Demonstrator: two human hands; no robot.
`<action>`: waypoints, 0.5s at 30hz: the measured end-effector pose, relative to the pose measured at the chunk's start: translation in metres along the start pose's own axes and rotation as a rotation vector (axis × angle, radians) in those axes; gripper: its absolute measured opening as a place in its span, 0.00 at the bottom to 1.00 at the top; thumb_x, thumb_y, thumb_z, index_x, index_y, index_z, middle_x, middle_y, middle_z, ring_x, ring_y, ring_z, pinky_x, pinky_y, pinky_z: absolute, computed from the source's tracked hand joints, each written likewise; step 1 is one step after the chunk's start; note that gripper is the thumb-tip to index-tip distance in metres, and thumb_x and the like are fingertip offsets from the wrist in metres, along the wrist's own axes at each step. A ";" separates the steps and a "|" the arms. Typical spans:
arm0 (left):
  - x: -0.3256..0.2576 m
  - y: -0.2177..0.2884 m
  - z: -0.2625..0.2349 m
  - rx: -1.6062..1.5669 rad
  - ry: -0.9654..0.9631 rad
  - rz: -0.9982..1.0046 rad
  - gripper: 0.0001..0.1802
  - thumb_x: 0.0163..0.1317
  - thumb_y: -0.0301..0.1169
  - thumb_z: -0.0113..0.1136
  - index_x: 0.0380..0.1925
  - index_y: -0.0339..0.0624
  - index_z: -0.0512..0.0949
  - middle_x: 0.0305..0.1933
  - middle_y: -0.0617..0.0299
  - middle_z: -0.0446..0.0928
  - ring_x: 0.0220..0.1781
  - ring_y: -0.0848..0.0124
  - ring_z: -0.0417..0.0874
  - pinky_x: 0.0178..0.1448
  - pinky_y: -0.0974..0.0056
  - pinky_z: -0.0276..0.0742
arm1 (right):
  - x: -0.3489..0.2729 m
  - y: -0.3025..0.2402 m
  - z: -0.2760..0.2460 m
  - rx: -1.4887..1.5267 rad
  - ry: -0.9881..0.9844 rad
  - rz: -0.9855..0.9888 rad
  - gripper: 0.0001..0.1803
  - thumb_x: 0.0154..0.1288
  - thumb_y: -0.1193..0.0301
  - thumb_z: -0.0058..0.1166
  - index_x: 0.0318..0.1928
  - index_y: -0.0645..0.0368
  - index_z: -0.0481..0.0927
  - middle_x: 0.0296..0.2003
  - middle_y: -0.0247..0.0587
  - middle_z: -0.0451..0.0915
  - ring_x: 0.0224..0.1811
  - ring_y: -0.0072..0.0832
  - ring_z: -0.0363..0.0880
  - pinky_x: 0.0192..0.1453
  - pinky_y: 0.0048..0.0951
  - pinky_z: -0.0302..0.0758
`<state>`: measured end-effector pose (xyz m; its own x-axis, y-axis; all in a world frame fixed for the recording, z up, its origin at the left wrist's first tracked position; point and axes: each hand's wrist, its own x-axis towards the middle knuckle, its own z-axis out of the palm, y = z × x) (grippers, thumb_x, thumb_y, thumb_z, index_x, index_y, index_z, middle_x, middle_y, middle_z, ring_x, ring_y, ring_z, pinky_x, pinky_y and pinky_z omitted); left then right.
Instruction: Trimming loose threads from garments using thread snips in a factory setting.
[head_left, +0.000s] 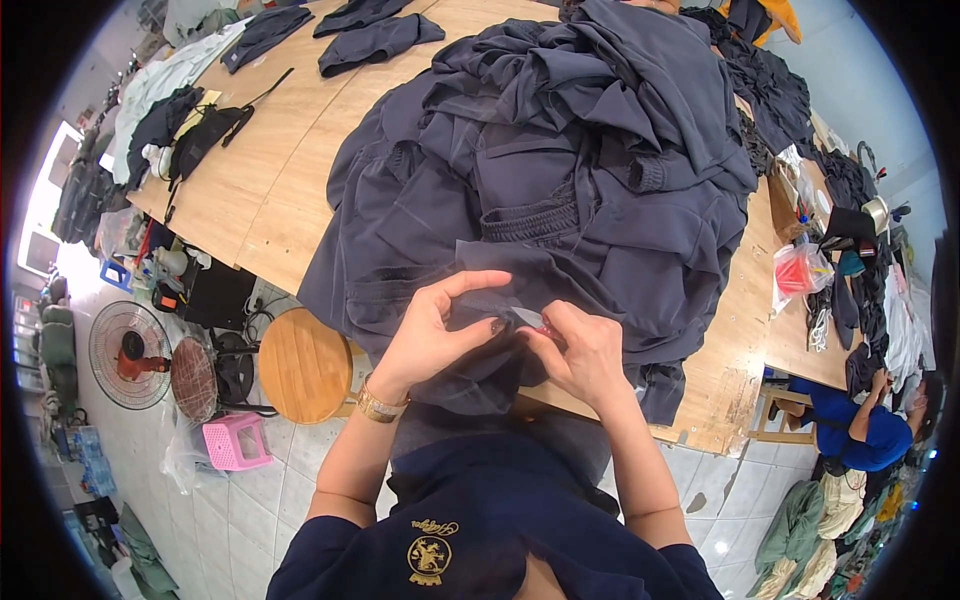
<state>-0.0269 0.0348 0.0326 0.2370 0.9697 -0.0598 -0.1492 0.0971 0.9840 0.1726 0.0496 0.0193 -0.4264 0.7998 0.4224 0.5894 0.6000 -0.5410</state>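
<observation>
Dark cloth (pixel 480 345) at the desk's (pixel 270 190) near edge is pinched by both hands: left hand (pixel 435 335) in a narrow grip, right hand (pixel 585 350) closed on a small red-handled tool (pixel 535 322). Beyond looms a garment pile (pixel 560 170); a stool (pixel 305 365) stands left.

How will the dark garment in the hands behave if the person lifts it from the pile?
The garment will probably be floppy: it already folds and sags over the table edge between the left hand and right hand. It looks thin, so likely light. It may drag on the pile, since it lies against it.
</observation>
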 end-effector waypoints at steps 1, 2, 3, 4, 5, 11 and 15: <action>0.000 -0.001 0.000 0.004 0.005 0.024 0.23 0.55 0.16 0.58 0.53 0.31 0.71 0.41 0.63 0.79 0.41 0.84 0.77 0.47 0.79 0.73 | -0.001 0.000 0.000 0.012 -0.002 0.019 0.16 0.51 0.62 0.64 0.24 0.57 0.70 0.17 0.35 0.71 0.16 0.31 0.72 0.20 0.28 0.65; 0.001 -0.002 -0.001 0.008 0.010 0.047 0.23 0.56 0.17 0.58 0.53 0.32 0.70 0.41 0.63 0.79 0.41 0.84 0.77 0.47 0.79 0.73 | -0.001 0.000 -0.001 0.013 -0.002 0.018 0.16 0.51 0.62 0.64 0.24 0.57 0.70 0.17 0.35 0.71 0.16 0.31 0.72 0.20 0.28 0.65; 0.001 -0.004 -0.001 0.009 0.011 0.048 0.23 0.56 0.17 0.58 0.53 0.32 0.70 0.41 0.63 0.79 0.41 0.84 0.77 0.47 0.79 0.73 | -0.001 0.000 -0.001 -0.009 -0.011 0.005 0.16 0.51 0.62 0.64 0.24 0.57 0.70 0.17 0.35 0.71 0.16 0.31 0.71 0.21 0.29 0.65; 0.001 -0.005 -0.002 0.046 0.022 0.073 0.23 0.56 0.17 0.58 0.53 0.32 0.70 0.41 0.63 0.78 0.41 0.84 0.77 0.48 0.78 0.73 | 0.000 0.000 -0.002 -0.030 -0.019 -0.008 0.17 0.51 0.61 0.64 0.24 0.56 0.71 0.17 0.35 0.71 0.16 0.31 0.71 0.21 0.29 0.65; 0.001 -0.005 -0.002 0.083 0.032 0.099 0.22 0.56 0.17 0.58 0.53 0.33 0.69 0.41 0.63 0.78 0.41 0.84 0.77 0.48 0.78 0.73 | 0.000 0.000 -0.002 -0.031 -0.019 -0.008 0.17 0.51 0.61 0.64 0.24 0.56 0.71 0.17 0.35 0.71 0.16 0.31 0.71 0.21 0.29 0.65; 0.001 -0.002 -0.003 0.023 0.007 0.056 0.26 0.54 0.17 0.59 0.54 0.34 0.67 0.42 0.62 0.78 0.41 0.82 0.78 0.48 0.76 0.74 | 0.001 0.000 -0.003 -0.115 -0.029 -0.064 0.16 0.51 0.59 0.64 0.24 0.54 0.72 0.18 0.33 0.70 0.16 0.31 0.71 0.22 0.29 0.64; 0.001 -0.001 -0.002 -0.011 0.005 0.059 0.28 0.54 0.16 0.60 0.56 0.35 0.65 0.42 0.62 0.78 0.42 0.81 0.78 0.49 0.76 0.74 | 0.003 -0.002 -0.004 -0.149 -0.038 -0.077 0.16 0.50 0.59 0.65 0.24 0.54 0.72 0.17 0.32 0.69 0.16 0.31 0.71 0.22 0.29 0.65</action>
<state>-0.0287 0.0363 0.0309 0.2223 0.9750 -0.0030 -0.1735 0.0426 0.9839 0.1730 0.0510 0.0241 -0.4979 0.7534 0.4295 0.6477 0.6524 -0.3935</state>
